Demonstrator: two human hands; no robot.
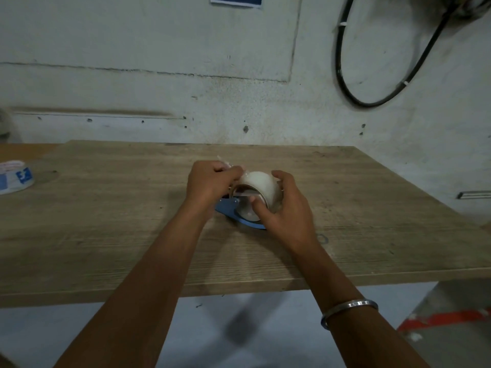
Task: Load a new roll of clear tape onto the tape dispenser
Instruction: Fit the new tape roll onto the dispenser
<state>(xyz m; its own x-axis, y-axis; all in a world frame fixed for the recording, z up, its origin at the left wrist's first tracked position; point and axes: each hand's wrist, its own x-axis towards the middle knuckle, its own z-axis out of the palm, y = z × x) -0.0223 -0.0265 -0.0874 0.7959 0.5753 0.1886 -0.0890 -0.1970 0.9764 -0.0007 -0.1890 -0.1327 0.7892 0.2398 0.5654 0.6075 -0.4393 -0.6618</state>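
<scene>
— What sits closest to us?

— Our two forearms, reaching forward over the near edge of the tabletop [106, 235]. A metal bangle [348, 309] rings the right wrist.

— And the biggest thing in front of us?

— The wooden tabletop itself, set against a pale, scuffed wall. A loop of black cable [377, 99] hangs on that wall at the upper right, and a blue-and-white roll [16, 179] lies at the tabletop's far left edge, well apart from our hands.

— Where is the tape?

— The clear tape roll [261, 185] stands on edge at the middle of the tabletop, seated in the blue tape dispenser [239, 217], which rests on the wood beneath it.

— What is our right hand [284, 208] doing?

— Its grip is closed round the roll: fingers curl over the far side, and the thumb presses the near face.

— And our left hand [210, 181]?

— It is curled just left of the roll, touching it. It seems to pinch a loose strip of tape [224, 162] that sticks up behind the knuckles, though the blur keeps us from being sure.
</scene>
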